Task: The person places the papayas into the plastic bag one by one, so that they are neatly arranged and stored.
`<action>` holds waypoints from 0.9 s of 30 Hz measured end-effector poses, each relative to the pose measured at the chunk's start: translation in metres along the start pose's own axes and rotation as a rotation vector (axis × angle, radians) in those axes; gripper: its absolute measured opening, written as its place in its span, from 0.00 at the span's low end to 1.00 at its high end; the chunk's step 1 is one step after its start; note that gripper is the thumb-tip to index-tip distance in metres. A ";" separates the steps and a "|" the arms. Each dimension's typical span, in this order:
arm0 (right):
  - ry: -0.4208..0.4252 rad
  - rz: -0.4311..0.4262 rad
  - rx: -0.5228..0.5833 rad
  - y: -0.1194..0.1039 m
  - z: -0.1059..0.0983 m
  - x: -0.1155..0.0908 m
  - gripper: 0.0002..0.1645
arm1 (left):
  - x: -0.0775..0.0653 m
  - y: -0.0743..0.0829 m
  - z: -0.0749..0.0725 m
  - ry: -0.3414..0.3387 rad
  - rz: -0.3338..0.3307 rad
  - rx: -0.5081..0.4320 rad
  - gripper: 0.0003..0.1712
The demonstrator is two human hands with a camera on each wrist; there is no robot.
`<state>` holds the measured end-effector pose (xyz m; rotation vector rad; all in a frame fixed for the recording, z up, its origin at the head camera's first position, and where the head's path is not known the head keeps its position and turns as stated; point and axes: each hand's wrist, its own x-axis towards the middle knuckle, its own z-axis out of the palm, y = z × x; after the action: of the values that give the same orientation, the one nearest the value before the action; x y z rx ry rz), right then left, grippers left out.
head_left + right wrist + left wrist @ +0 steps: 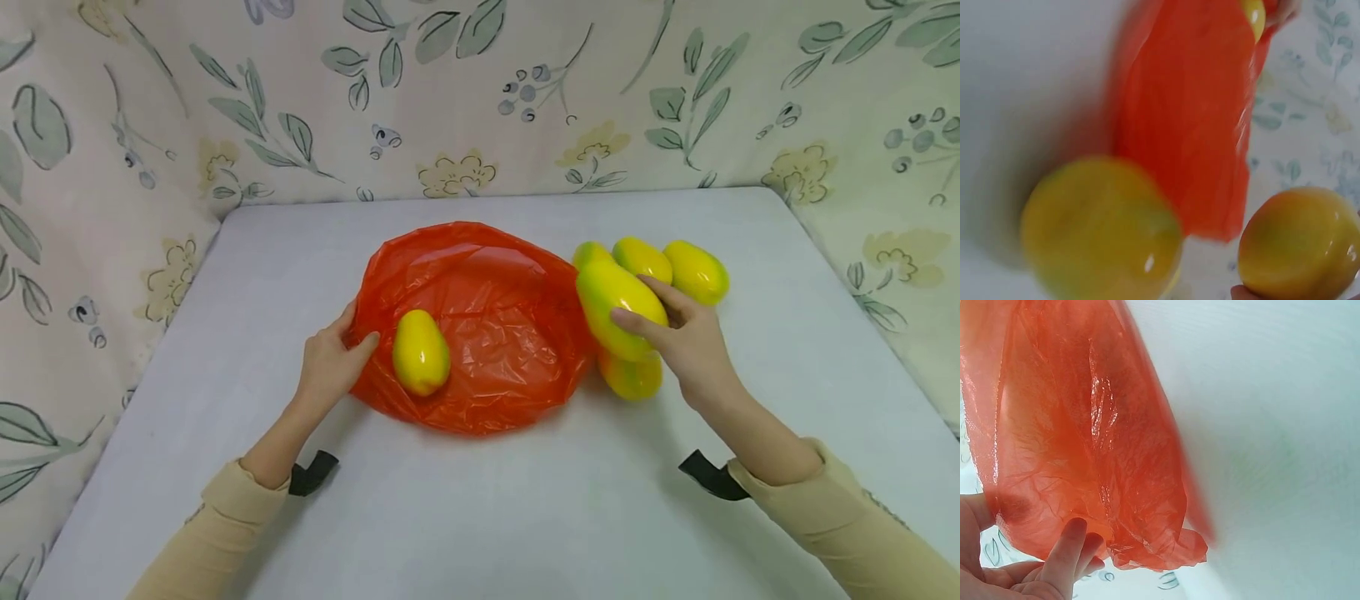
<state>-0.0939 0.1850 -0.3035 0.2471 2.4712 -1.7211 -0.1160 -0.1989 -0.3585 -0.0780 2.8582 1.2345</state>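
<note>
An open red plastic bag (502,342) lies on the table with its mouth facing up. My left hand (330,358) holds the bag's left rim, thumb on the inner side and fingers outside; in the left wrist view these fingers (1069,550) lie against the thin red film. A glossy yellow mango (422,354) sits inside at the left. My right hand (693,346) grips another yellow-green mango (618,308) just beyond the bag's right rim. That held mango (1300,244) also shows at the right wrist view's lower right, with a fingertip beneath it.
Behind the held fruit stand several mangoes, including a far-right one (697,272). One mango (632,377) lies below it, against the bag's right side. The white tabletop (480,517) meets a floral cloth (465,108) at its back and sides.
</note>
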 end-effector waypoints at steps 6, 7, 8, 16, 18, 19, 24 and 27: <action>-0.112 -0.024 -0.008 -0.012 0.042 -0.009 0.44 | 0.000 -0.001 0.002 0.006 -0.007 -0.002 0.35; -0.130 -0.023 -0.004 -0.013 0.048 -0.009 0.44 | 0.000 -0.001 0.003 0.006 -0.005 -0.003 0.35; -0.146 -0.025 0.001 -0.014 0.053 -0.009 0.44 | 0.000 -0.001 0.003 0.004 -0.004 -0.002 0.35; -0.196 0.042 0.076 -0.014 0.093 -0.005 0.44 | -0.001 0.000 0.003 0.001 -0.015 0.013 0.36; -0.199 0.072 0.106 -0.014 0.102 -0.005 0.44 | -0.002 0.001 0.003 0.001 -0.020 0.014 0.36; -0.196 0.092 0.124 -0.014 0.106 -0.004 0.44 | -0.002 0.001 0.003 0.002 -0.021 0.017 0.36; -0.150 0.207 0.268 -0.015 0.124 -0.004 0.44 | -0.003 0.002 0.003 0.012 -0.024 0.015 0.36; -0.104 0.252 0.349 -0.014 0.133 -0.004 0.44 | -0.003 0.002 0.003 0.013 -0.029 0.018 0.36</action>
<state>-0.0924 0.0553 -0.3357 0.4649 1.9595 -1.9815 -0.1135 -0.1953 -0.3589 -0.1277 2.8675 1.2081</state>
